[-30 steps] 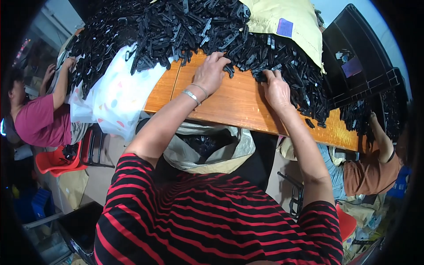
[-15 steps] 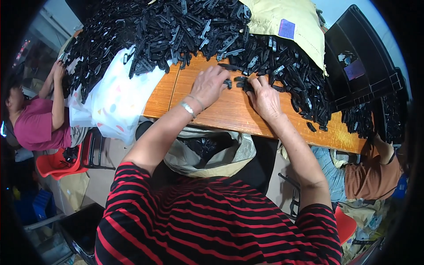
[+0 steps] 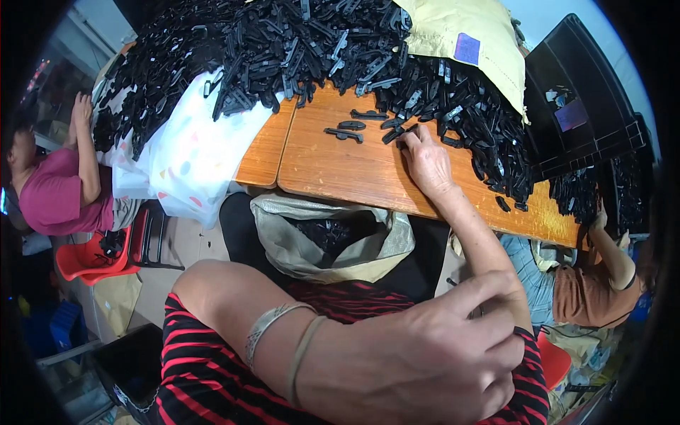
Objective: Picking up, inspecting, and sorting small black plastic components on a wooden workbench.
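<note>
My right hand (image 3: 427, 159) rests on the wooden table, fingers bent and closed on a small black plastic piece (image 3: 393, 134) partly covered by them. To its left lie a few loose slender black plastic pieces (image 3: 345, 134), apart from the big heap. My left hand (image 3: 432, 347) is raised close to the camera, away from the table, and crosses in front of my body toward the right arm. Its fingers are curled; anything inside them is hidden.
A heap of black plastic pieces (image 3: 283, 49) covers the table's (image 3: 340, 170) far side. A pale sack (image 3: 467, 28) lies on it, beside a black crate (image 3: 581, 92). Below the edge hangs an opened sack (image 3: 283, 248). Co-workers sit left (image 3: 64, 184) and right (image 3: 595, 290).
My left hand has left the table and swung up and back across my body. The pieces near it now lie uncovered. My right hand has stayed nearly in place.
</note>
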Demonstrator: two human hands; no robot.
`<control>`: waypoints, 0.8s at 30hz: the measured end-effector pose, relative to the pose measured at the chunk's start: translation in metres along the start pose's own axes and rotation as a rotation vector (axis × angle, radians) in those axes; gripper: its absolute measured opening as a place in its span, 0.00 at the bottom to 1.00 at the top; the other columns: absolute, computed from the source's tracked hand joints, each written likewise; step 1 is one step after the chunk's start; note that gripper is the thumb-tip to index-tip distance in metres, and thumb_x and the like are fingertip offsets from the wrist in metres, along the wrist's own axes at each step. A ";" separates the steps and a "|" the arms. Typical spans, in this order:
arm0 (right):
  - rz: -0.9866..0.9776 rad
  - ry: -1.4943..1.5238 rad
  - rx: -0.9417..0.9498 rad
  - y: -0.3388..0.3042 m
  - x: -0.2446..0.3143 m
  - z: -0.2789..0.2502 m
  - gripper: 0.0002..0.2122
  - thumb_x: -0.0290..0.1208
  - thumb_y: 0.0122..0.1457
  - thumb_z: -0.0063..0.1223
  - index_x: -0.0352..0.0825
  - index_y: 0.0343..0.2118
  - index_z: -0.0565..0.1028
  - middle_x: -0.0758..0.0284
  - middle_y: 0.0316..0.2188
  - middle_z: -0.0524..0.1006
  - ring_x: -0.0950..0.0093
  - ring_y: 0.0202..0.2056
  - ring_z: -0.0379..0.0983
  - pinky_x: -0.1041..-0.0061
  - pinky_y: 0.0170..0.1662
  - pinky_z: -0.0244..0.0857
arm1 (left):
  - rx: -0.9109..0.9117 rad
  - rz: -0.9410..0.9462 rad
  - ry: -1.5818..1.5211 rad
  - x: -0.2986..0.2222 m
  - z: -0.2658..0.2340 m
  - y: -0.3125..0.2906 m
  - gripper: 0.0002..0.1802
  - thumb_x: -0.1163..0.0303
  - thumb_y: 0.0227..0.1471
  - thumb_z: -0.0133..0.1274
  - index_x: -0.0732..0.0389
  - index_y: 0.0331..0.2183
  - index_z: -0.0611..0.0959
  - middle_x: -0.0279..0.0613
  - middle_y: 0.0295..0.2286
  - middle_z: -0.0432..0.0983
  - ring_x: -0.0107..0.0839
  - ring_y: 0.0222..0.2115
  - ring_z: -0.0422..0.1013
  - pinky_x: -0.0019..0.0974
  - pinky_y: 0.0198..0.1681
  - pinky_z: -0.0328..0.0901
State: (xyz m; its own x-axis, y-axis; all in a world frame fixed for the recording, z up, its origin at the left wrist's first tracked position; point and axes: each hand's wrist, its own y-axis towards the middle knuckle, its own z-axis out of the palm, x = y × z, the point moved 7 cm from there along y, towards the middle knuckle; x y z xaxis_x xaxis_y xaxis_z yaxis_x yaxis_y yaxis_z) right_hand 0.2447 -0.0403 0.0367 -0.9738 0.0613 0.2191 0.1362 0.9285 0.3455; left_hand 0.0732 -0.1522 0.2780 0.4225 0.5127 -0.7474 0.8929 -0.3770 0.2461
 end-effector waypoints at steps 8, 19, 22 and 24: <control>0.045 0.173 0.008 0.003 -0.003 -0.018 0.10 0.22 0.48 0.52 0.30 0.34 0.69 0.53 0.29 0.71 0.55 0.31 0.71 0.61 0.32 0.66 | -0.605 0.279 0.036 -0.007 0.043 0.006 0.11 0.73 0.38 0.56 0.62 0.14 0.72 0.28 0.18 0.67 0.27 0.23 0.64 0.37 0.43 0.64; 0.197 0.642 0.030 -0.003 0.037 0.023 0.05 0.23 0.50 0.56 0.32 0.30 0.73 0.69 0.21 0.73 0.82 0.24 0.70 0.81 0.28 0.64 | -0.012 0.029 -0.135 0.019 0.028 -0.027 0.18 0.71 0.48 0.49 0.54 0.45 0.74 0.31 0.21 0.69 0.26 0.28 0.67 0.37 0.47 0.60; 0.095 0.572 0.006 -0.008 0.043 0.026 0.04 0.22 0.49 0.56 0.33 0.27 0.73 0.64 0.25 0.74 0.71 0.26 0.72 0.75 0.30 0.66 | -0.123 0.103 0.027 0.016 0.030 -0.047 0.27 0.72 0.53 0.45 0.50 0.55 0.67 0.29 0.31 0.72 0.28 0.35 0.68 0.37 0.51 0.57; 0.002 0.522 -0.051 -0.008 0.041 0.021 0.04 0.22 0.48 0.56 0.32 0.27 0.73 0.63 0.27 0.74 0.67 0.27 0.73 0.73 0.31 0.66 | -0.110 0.054 0.068 0.038 0.036 -0.056 0.16 0.69 0.48 0.49 0.52 0.43 0.73 0.31 0.31 0.73 0.29 0.34 0.70 0.36 0.44 0.60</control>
State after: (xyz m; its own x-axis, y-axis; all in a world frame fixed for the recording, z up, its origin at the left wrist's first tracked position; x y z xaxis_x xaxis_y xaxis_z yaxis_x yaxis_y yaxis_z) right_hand 0.1993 -0.0374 0.0237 -0.7545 -0.1399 0.6412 0.1596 0.9086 0.3861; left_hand 0.0335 -0.1395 0.2131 0.4764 0.5468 -0.6885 0.8788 -0.3206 0.3535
